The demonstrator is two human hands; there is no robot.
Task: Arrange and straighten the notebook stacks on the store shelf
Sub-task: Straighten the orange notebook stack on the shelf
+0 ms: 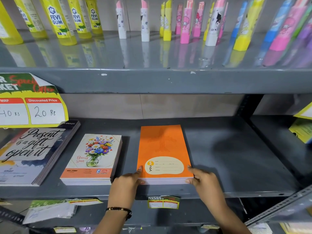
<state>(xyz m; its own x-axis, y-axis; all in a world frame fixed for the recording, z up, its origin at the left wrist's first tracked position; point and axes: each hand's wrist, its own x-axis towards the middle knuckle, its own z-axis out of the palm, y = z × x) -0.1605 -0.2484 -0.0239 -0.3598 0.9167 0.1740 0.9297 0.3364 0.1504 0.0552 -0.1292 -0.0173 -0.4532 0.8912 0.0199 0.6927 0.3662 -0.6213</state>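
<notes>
Orange covers top the stack [164, 152] both hands are squaring on the grey shelf [236, 157], right of the floral stack [92, 159] and the quote stack [32, 154]. Left hand [125, 184] presses its fingers [139, 171] against the stack's left front corner; right hand [205, 181] cups the right front corner, neither lifting it. Glossy card covers likely slide on one another, and the pile looks fairly heavy but stiff, so pressing the side edges seems best. Its edges look nearly flush, slightly angled to the shelf front.
</notes>
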